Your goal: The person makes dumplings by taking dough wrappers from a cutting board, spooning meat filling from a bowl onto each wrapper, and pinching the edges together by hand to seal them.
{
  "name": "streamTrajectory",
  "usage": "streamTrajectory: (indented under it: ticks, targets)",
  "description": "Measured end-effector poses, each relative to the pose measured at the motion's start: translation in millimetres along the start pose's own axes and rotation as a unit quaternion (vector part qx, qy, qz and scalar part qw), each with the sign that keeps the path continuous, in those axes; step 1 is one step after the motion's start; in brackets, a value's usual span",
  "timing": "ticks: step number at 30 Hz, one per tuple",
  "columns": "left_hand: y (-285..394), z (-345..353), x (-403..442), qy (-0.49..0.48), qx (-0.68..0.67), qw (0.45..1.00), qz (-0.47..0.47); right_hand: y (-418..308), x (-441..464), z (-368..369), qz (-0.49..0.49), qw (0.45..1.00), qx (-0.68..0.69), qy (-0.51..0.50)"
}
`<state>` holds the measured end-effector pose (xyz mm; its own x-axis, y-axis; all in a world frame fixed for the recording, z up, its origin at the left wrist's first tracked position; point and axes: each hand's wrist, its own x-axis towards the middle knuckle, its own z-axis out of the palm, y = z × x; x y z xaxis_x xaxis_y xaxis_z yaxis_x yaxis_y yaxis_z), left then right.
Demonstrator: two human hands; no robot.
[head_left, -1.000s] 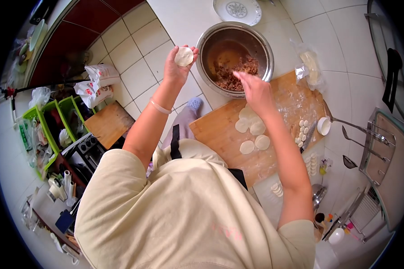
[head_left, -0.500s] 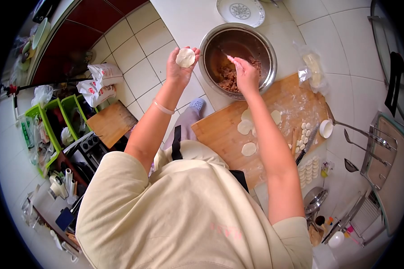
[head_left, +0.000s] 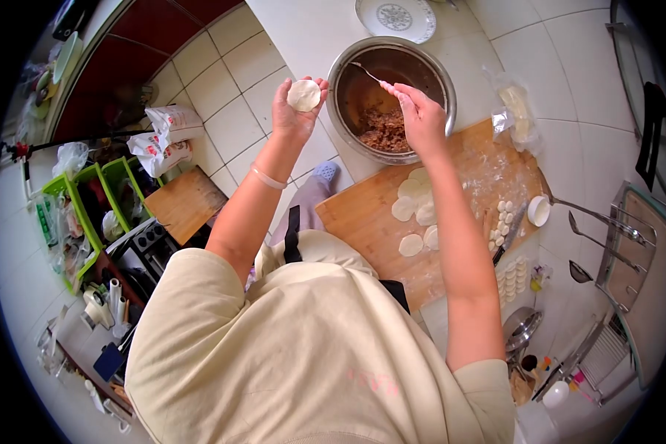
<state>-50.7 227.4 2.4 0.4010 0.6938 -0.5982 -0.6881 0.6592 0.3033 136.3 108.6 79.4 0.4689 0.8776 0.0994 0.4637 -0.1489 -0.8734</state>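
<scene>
On the raised palm of my left hand (head_left: 293, 124) lies a round dumpling wrapper (head_left: 303, 95), with the fingers curled up around its edge. My right hand (head_left: 424, 122) pinches the pale handle of a thin spoon (head_left: 376, 77). The spoon's tip points left, above the inside of a steel bowl (head_left: 451, 89), and looks nearly bare. Brown minced filling (head_left: 382, 130) lies in the lower part of the bowl. More flat wrappers (head_left: 404, 209) rest on a floury wooden board (head_left: 355, 214), some partly hidden by my right forearm.
Small dough pieces (head_left: 503, 220) and a knife (head_left: 516, 233) lie on the board's right side, near a small white cup (head_left: 539, 211). Rows of dumplings (head_left: 511, 281) sit beyond. A patterned plate (head_left: 397, 18) stands behind the bowl; a plastic-wrapped dough roll (head_left: 520, 115) lies right.
My right hand has moved right and slightly down, lifting the spoon out of the filling so its tip shows. My left hand and the wrapper have barely shifted.
</scene>
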Motion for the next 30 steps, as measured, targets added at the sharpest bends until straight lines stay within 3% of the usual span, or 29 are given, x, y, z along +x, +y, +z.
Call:
streamTrajectory:
  ticks: [14,23,25,29,30]
  targets:
    - [1,-3,0,-0.001,-0.011,1.0,0.003,7,-12,11,-0.015,0.999,0.028,-0.031]
    - [6,-2,0,-0.001,-0.013,1.0,0.014,-14,-53,-30,0.0,0.993,-0.04,-0.116]
    - [5,-1,-1,-0.001,-0.018,1.0,0.011,-6,-59,-44,0.035,0.98,-0.087,-0.178]
    - [4,0,-5,-0.014,-0.017,1.0,-0.003,16,-53,-71,0.055,0.98,-0.097,-0.162]
    - [3,-1,-5,-0.02,-0.009,1.0,-0.01,12,-45,-77,0.047,0.986,-0.119,-0.106]
